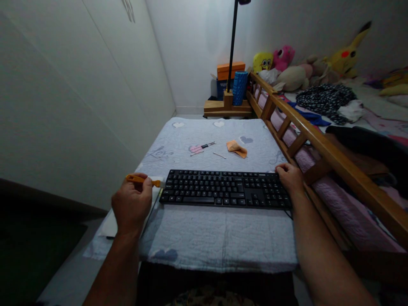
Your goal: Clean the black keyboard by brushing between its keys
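Note:
A black keyboard (207, 187) lies flat across the cloth-covered table. My left hand (132, 204) is closed around the orange handle of a small brush (156, 183), whose pale bristles meet the keyboard's left edge. At the other end, my right hand (290, 176) grips the keyboard's upper right corner, fingers bent over it. Beyond the keyboard lie a crumpled orange cloth (236, 148), a cotton swab (219, 155), and a thin tool with a pink handle and dark tip (204, 146). Another thin stick (196, 153) rests beside the pink tool.
A wooden bed rail (302, 123) runs along the table's right side, with plush toys (293, 76) and clothes on the bed. White cabinet doors (95, 85) stand to the left. Behind the table are a wooden stand (219, 106) with a black pole, boxes and a blue roller (239, 87).

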The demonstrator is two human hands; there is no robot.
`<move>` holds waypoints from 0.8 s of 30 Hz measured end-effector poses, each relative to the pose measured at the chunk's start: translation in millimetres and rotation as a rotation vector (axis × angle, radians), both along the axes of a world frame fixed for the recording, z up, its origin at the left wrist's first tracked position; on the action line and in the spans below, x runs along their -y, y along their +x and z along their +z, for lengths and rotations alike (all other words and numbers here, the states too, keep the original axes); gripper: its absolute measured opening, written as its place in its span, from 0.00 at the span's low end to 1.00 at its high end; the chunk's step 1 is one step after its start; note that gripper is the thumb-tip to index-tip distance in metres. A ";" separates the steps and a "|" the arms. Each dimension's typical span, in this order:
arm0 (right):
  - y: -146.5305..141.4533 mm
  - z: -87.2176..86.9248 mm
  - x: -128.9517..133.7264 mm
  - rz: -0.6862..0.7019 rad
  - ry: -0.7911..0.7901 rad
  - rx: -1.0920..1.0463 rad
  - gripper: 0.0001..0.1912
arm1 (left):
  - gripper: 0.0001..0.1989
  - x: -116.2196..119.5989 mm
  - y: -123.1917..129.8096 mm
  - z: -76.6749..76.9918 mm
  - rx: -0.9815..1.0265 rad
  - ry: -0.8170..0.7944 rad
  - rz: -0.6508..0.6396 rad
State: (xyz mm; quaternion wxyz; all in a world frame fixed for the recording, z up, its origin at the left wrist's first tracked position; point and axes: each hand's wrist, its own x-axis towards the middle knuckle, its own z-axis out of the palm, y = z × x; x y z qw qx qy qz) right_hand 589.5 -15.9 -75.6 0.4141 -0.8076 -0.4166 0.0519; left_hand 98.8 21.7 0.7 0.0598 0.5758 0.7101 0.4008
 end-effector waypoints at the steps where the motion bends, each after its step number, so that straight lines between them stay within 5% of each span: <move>1: 0.6 -0.8 0.0 0.004 0.002 0.003 0.12 | 0.13 -0.4 6.1 1.2 0.083 0.000 -0.040; 5: 2.2 -2.9 0.3 0.011 0.009 0.015 0.13 | 0.16 -1.7 41.8 2.4 0.511 -0.090 -0.253; 10: 2.1 -2.7 0.3 0.019 0.010 0.001 0.13 | 0.17 -3.9 84.3 -4.0 0.682 -0.157 -0.415; 16: 0.9 -1.2 -0.3 0.010 0.011 -0.023 0.12 | 0.18 -10.5 99.5 -16.3 0.695 -0.182 -0.455; 24: -2.2 1.4 0.8 0.000 0.003 -0.007 0.12 | 0.15 -15.7 72.4 -17.4 0.436 -0.151 -0.315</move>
